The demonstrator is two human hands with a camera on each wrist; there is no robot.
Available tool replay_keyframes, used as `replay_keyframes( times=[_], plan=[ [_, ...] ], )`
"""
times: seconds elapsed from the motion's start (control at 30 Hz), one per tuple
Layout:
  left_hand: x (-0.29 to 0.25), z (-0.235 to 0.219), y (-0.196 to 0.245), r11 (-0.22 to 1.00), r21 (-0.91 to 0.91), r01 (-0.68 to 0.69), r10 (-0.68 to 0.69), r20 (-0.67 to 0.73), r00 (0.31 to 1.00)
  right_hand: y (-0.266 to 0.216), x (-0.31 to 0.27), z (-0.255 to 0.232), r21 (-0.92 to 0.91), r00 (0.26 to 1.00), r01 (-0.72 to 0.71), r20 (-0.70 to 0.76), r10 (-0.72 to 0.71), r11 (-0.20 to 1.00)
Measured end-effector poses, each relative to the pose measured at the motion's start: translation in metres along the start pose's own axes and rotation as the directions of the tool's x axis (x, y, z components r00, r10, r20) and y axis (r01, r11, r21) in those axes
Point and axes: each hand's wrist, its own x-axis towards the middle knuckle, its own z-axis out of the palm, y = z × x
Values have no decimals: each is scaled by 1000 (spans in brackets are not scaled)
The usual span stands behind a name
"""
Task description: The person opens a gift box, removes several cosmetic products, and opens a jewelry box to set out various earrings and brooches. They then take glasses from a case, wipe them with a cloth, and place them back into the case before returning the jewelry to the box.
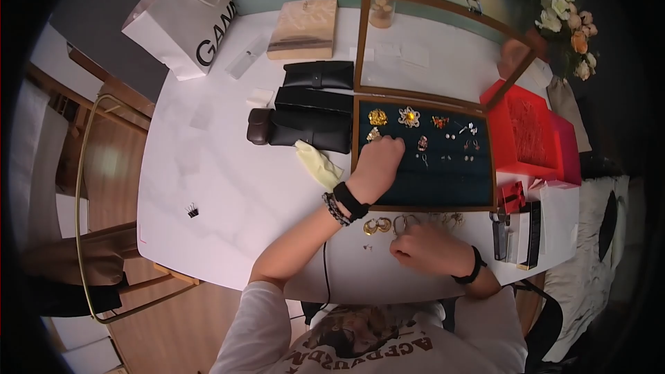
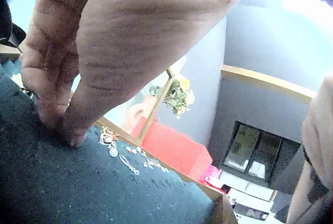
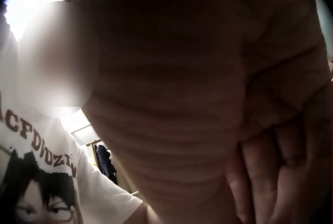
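My left hand reaches over the left side of a wooden-framed jewelry case. In the left wrist view its thumb and fingers come together at the dark green lining; I cannot tell whether they pinch something small. A gold brooch, a flower brooch and a red-orange brooch lie above it, with small earrings to the right. My right hand, loosely curled, rests near the table's front edge beside gold hoop earrings; its fingertips are hidden.
The case's glass lid stands raised at the back. Black cases and a yellow cloth lie to the left. A red box and small boxes line the right. A black clip and a paper bag are further left.
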Motion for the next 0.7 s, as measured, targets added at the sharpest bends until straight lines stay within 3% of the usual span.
replay_keyframes(
  times=[0.07, 0.13, 0.23, 0.3, 0.4, 0.7],
  plan=[
    [-1, 5, -6, 984, -173, -44, 31, -78, 996, 9, 2, 4, -2, 999, 23, -25, -23, 1000],
    [-12, -17, 2, 966, -256, -26, 12, -56, 998, 11, 2, 9, -2, 1000, 5, -28, -5, 1000],
    [-32, -55, 10, 922, -387, -30, 47, 34, 998, 14, 3, 5, -31, 995, -65, -81, 62, 997],
    [-61, -69, 17, 882, -466, 66, 35, 206, 978, 15, 3, 6, -48, 996, -72, -64, 69, 996],
    [-91, -74, 32, 876, -468, 120, 27, 294, 955, 15, 4, 8, -82, 996, -62, -69, 57, 995],
    [-136, -51, 43, 950, -312, 20, 60, 246, 967, 13, 1, 18, -172, 995, -65, -90, 50, 983]
  ],
)
